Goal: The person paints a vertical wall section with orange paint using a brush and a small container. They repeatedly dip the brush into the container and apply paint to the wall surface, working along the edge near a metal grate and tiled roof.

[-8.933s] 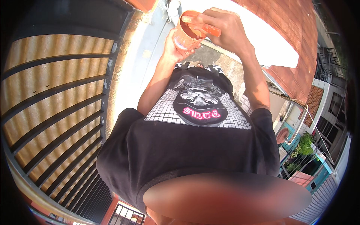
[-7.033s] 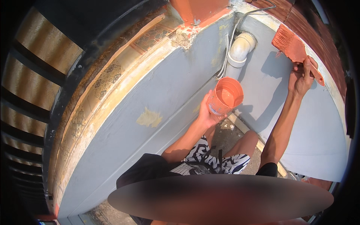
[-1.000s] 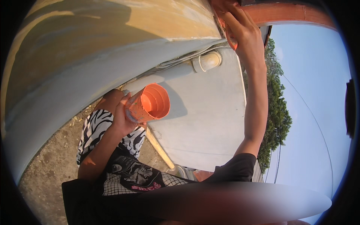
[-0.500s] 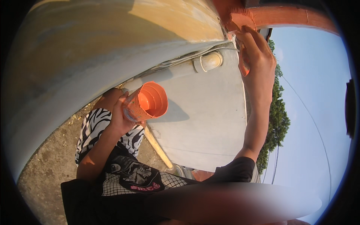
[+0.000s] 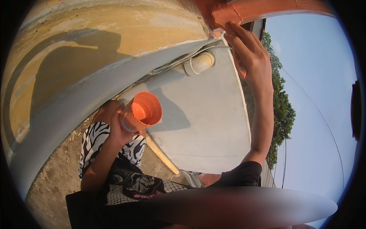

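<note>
My left hand [image 5: 121, 129] is wrapped round a clear plastic cup of orange paint [image 5: 142, 110]. Its inside is coated orange, and the mouth tilts toward the camera. High at the upper right, my right hand [image 5: 249, 51] grips a paintbrush [image 5: 227, 16] with orange-coated bristles. The bristles press against the orange-painted beam [image 5: 282, 8] near where it meets the wall. My fingers hide most of the brush's handle; an orange-smeared bit of it shows below the palm.
A yellow and grey wall [image 5: 76, 57] curves along the left. Beside it are a grey panel [image 5: 202, 114], a cream pipe elbow [image 5: 203, 63] and thin cables [image 5: 173, 65]. A yellow pole [image 5: 163, 154] lies near my knees. A tree [image 5: 280, 103] and overhead wires stand beyond my right arm.
The whole view has shifted, so the beam, brush and right hand appear further left and higher. The cup sits slightly lower left in the picture. Both hands keep their holds.
</note>
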Demonstrator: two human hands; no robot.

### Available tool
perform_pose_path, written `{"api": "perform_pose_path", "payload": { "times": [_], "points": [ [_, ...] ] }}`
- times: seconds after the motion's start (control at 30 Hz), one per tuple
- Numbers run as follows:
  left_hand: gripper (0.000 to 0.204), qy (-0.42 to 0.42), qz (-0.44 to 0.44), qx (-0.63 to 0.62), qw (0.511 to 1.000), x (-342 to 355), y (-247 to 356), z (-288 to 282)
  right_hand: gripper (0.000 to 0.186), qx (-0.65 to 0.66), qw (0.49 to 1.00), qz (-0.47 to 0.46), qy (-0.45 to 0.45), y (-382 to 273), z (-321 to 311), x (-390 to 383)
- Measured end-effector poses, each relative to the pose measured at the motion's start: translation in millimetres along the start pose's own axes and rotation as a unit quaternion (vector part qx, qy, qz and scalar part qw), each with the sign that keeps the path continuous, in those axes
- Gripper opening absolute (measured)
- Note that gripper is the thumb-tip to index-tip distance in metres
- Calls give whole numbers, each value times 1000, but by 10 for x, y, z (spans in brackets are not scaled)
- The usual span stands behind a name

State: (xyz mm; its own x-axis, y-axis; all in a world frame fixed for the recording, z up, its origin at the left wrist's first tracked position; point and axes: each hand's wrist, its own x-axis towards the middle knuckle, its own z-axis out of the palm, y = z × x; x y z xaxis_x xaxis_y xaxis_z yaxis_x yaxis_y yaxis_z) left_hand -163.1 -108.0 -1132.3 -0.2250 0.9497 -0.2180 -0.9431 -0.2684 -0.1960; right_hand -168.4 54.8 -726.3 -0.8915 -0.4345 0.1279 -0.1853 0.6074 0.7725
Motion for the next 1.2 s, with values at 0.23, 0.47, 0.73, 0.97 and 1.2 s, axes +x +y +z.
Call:
{"api": "perform_pose_path", "payload": {
  "times": [0.23, 0.47, 0.73, 0.97, 1.2],
  "points": [
    [55, -10, -30, -14, 999, -41, -161, -48, 35, 35, 998, 45, 6, 169, -229, 43],
    [59, -47, -6, 15, 999, -96, -161, -72, 38, -14, 997, 71, 28, 48, -527, 29],
    [57, -77, -5, 7, 997, -74, -132, -25, 45, -30, 998, 54, 28, -243, -481, -30],
    [59, -70, 18, 30, 997, -44, -150, -7, 33, -18, 997, 41, -56, -374, -429, 119],
    [62, -75, 5, 24, 997, -88, -66, -50, 20, 181, 976, 72, 96, -520, -409, 312]
  ]
}}
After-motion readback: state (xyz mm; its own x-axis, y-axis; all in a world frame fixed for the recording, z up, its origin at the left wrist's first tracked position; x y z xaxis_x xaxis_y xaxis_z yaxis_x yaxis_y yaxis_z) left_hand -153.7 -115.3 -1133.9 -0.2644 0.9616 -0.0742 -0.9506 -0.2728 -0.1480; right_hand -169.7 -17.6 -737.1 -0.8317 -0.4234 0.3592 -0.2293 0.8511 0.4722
